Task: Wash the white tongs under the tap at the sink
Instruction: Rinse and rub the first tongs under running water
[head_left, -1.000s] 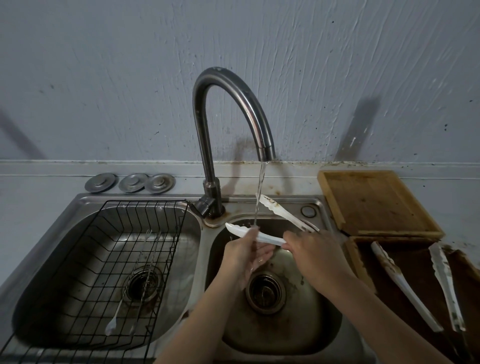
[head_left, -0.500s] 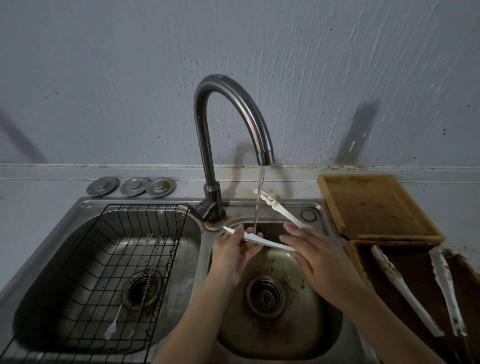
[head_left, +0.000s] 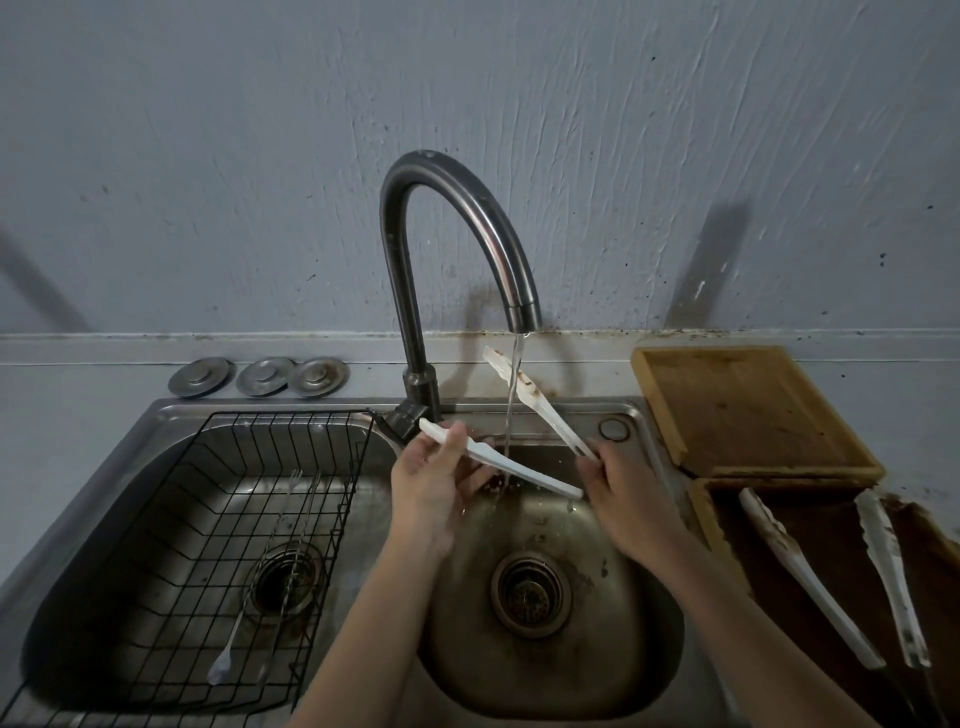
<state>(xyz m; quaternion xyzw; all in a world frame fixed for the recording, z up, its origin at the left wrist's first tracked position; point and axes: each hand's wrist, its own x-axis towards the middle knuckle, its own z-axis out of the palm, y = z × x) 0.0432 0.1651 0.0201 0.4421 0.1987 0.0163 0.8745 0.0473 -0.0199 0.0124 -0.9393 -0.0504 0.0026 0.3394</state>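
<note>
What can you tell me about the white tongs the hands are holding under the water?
The white tongs look like plastic, with two long flat arms spread in a V over the right sink basin. The right hand holds the joined end; the left hand grips the lower arm. The upper arm points up toward the tap, its tip brown-stained, and the water stream runs across it.

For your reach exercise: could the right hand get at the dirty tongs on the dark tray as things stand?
Probably not yet: the right hand grips the white tongs under the tap. Nothing covers the dirty tongs on the tray beside it.
</note>
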